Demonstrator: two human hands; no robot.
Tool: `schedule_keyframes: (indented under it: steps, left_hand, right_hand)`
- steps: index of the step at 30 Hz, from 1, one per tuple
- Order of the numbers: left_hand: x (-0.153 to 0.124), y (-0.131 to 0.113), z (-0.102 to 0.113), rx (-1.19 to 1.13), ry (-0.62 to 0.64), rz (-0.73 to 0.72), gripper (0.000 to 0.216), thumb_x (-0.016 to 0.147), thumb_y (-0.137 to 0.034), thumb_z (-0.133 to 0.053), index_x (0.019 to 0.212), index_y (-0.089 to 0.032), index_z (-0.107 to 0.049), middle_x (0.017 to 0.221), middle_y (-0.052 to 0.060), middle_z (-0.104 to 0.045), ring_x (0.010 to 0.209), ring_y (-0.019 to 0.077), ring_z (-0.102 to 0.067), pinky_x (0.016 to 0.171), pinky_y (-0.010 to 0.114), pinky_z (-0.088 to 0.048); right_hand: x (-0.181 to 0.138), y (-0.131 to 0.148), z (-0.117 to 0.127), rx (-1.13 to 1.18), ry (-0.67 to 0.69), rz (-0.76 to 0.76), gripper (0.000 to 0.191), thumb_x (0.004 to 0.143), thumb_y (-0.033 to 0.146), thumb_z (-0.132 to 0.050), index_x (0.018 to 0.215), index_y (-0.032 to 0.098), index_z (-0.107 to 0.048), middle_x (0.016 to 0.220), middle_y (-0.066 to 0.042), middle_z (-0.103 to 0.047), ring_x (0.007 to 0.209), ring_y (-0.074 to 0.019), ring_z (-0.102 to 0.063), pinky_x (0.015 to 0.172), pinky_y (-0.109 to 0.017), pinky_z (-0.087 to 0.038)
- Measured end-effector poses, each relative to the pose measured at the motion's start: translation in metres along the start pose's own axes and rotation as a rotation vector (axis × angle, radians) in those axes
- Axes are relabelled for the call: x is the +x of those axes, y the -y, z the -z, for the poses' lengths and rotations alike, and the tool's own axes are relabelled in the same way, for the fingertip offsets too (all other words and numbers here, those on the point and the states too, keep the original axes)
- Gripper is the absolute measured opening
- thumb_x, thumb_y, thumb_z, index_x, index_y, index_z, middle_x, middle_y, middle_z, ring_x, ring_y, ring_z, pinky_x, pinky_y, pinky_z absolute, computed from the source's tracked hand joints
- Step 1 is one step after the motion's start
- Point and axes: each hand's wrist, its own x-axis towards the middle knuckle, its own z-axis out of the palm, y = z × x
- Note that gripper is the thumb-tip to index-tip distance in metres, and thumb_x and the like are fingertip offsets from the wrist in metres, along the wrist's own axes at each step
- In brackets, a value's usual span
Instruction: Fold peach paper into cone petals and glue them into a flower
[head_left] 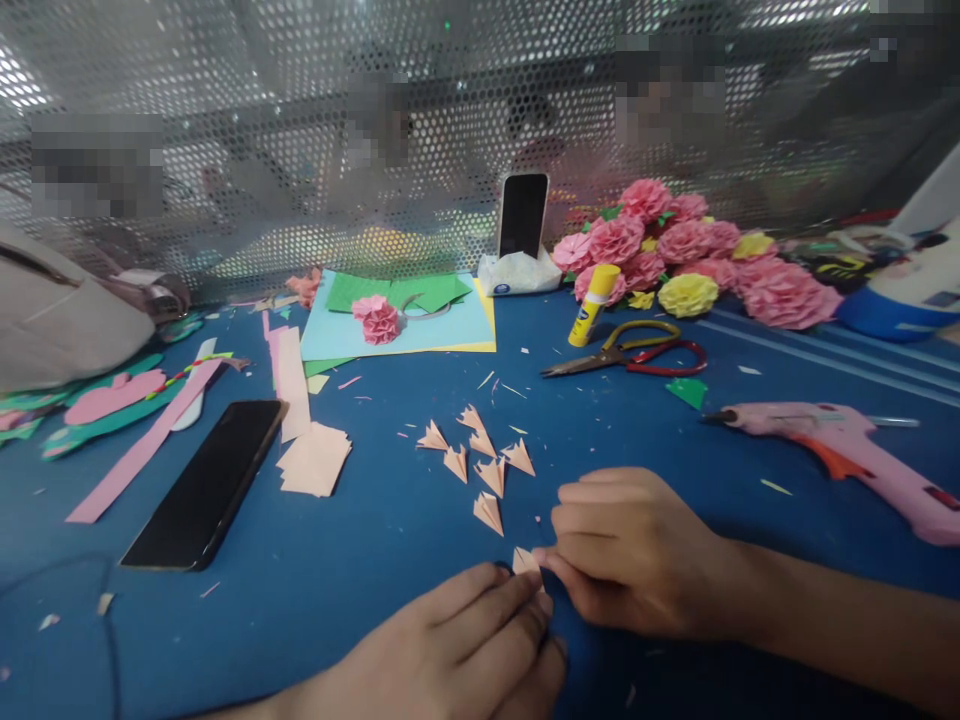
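Note:
A small folded piece of peach paper (526,561) lies at the front of the table, partly covered by fingertips. My left hand (480,640) presses its closed fingers onto the paper from the lower left. Curled into a loose fist, my right hand (637,550) has its thumb tip at the paper's right edge. Just beyond is a group of several small pointed folded peach papers (491,475), the closest one (489,512) a little apart from the others. A stack of flat peach paper pieces (315,460) lies farther left.
A phone (206,485) lies at left beside pink strips (150,440). Scissors (622,350), a glue stick (594,306) and a pink glue gun (832,440) are at right. Paper flowers (675,245), another phone (523,215) and coloured sheets (450,335) line the perforated metal panel (300,200).

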Motion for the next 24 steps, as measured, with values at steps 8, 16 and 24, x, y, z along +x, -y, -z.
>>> schedule_keyframes:
  steps: [8,16,24]
  left_hand:
    - [0.001,-0.005,0.001,0.055,0.006,-0.024,0.033,0.101,-0.012,-0.039,0.116,-0.015,-0.068,0.109,0.005,-0.075,0.104,0.0197,-0.070,0.091,0.031,-0.058]
    - [-0.001,-0.016,-0.006,0.154,-0.008,0.001,0.032,0.100,-0.013,-0.044,0.127,-0.016,-0.061,0.109,0.007,-0.074,0.103,0.0201,-0.071,0.086,0.028,-0.059]
    - [-0.003,-0.016,-0.006,0.155,0.010,-0.017,0.032,0.099,-0.016,-0.047,0.128,-0.014,-0.059,0.112,0.009,-0.072,0.106,0.0216,-0.069,0.089,0.030,-0.057]
  right_hand:
    - [0.012,-0.002,0.002,0.343,0.160,-0.241,0.016,0.098,0.026,-0.054,0.088,0.021,-0.064,0.085,0.003,-0.066,0.080,-0.0122,-0.055,0.074,-0.025,-0.035]
    - [0.017,0.002,0.003,0.448,0.195,-0.282,0.008,0.094,0.024,-0.061,0.088,0.019,-0.063,0.092,0.001,-0.064,0.089,-0.0155,-0.054,0.092,-0.031,-0.035]
    - [0.018,-0.002,0.002,0.499,0.204,-0.248,0.008,0.094,0.024,-0.061,0.088,0.019,-0.064,0.091,0.000,-0.064,0.091,-0.0153,-0.054,0.093,-0.032,-0.035]
